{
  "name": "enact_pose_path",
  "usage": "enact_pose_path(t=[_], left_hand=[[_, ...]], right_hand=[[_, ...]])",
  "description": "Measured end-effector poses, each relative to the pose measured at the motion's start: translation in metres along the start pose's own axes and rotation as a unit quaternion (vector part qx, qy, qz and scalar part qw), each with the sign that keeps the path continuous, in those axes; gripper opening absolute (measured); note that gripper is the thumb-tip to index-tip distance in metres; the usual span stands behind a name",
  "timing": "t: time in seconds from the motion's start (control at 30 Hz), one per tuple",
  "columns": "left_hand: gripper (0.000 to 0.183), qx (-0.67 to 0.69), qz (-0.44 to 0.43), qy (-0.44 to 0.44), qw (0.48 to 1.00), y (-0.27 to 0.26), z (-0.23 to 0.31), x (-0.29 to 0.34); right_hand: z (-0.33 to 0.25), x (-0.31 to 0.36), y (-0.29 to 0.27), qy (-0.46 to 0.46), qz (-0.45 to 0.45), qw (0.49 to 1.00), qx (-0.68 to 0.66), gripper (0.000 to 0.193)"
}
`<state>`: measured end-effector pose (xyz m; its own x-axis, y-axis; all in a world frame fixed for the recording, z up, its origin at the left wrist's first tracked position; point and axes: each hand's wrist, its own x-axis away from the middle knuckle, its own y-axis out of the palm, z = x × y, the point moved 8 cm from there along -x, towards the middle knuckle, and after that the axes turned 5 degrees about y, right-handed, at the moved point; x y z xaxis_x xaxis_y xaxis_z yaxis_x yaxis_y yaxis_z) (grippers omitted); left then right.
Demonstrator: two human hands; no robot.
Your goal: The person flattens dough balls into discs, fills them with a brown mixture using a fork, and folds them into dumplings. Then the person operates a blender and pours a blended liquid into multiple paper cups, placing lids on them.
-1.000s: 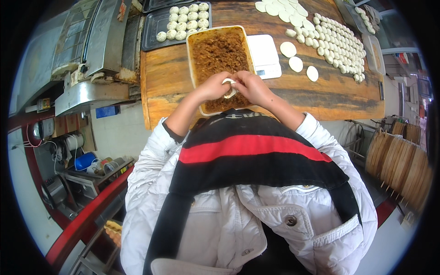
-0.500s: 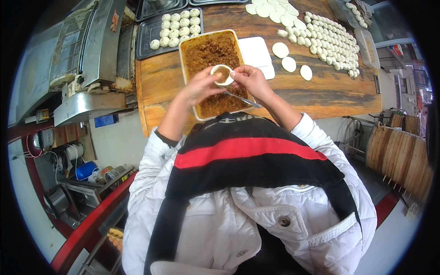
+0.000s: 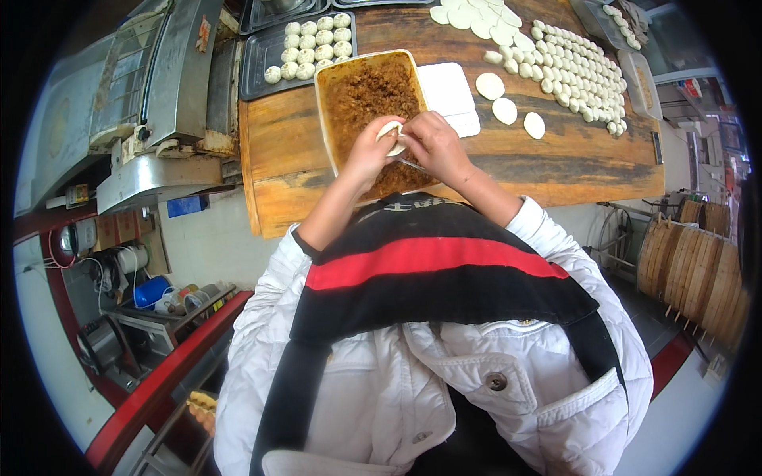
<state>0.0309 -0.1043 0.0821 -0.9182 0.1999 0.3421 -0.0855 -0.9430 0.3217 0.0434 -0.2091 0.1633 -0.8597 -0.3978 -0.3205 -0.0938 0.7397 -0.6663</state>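
Observation:
Over the tub of brown minced filling [image 3: 373, 87], my left hand [image 3: 371, 151] cups a filled dough wrapper [image 3: 387, 141] with its fingers around the side. My right hand [image 3: 432, 147] pinches the wrapper's edge from the right, and the two hands nearly touch. The opening of the wrapper is mostly covered by my fingers. Below my hands, part of a metal spoon [image 3: 414, 165] shows in the tub; the rest of it is hidden.
Left of the tub's far end, a dark tray [image 3: 258, 67] bears rows of shaped buns [image 3: 305, 55]. A white lid [image 3: 448, 95] lies right of the tub. Flat dough rounds [image 3: 504, 111] and many small dough pieces [image 3: 571, 71] cover the right side of the wooden table [image 3: 556, 166].
My hands have drawn closer together around the wrapper. Its rim, spread open before with the filling in view, is now gathered and partly hidden by my fingers.

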Motion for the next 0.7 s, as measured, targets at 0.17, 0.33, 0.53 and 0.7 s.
enact_pose_path(t=[0.17,0.33,0.53,0.7], left_hand=[[0.023,0.079,-0.036,-0.052,0.995,-0.002,-0.001,0.000],[0.040,0.052,-0.089,-0.085,0.991,0.005,0.006,-0.002],[0.069,-0.131,-0.127,-0.129,0.975,0.002,0.012,-0.011],[0.075,-0.155,-0.142,-0.139,0.968,0.005,0.014,-0.016]], right_hand=[[0.023,0.005,0.013,0.177,-0.075,0.976,-0.104,0.014],[0.003,0.004,0.011,0.075,-0.083,0.993,-0.024,0.014],[0.005,0.002,0.014,0.112,-0.099,0.988,-0.025,0.012],[0.006,0.002,0.007,0.129,-0.080,0.988,-0.022,0.013]])
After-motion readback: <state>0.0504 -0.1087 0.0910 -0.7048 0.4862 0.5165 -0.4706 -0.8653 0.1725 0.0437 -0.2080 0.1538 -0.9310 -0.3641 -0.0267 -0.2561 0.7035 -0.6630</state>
